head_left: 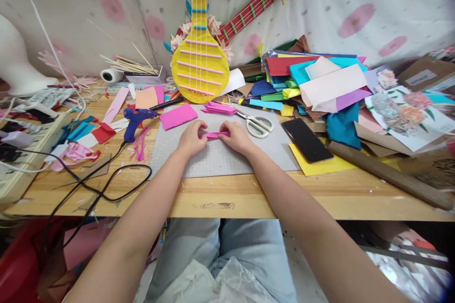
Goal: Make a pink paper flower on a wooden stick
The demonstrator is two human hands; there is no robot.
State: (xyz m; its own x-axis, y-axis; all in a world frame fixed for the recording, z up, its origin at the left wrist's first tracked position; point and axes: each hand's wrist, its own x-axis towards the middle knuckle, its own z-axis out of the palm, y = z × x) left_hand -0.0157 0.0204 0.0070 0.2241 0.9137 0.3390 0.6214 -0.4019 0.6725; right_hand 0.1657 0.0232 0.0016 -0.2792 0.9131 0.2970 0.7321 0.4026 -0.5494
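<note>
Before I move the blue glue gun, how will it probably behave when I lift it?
The blue glue gun should feel stiff, since its body looks like rigid plastic. Its black cable may drag behind, as it lies in loose loops. It might also sweep the pink shreds lying close by.

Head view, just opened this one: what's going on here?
A person's left hand and right hand hold a narrow pink strip between them, over a gray cutting mat. Beyond the hands lie a flat pink rectangle, some pink pieces and scissors. A blue glue gun rests to the left, untouched.
</note>
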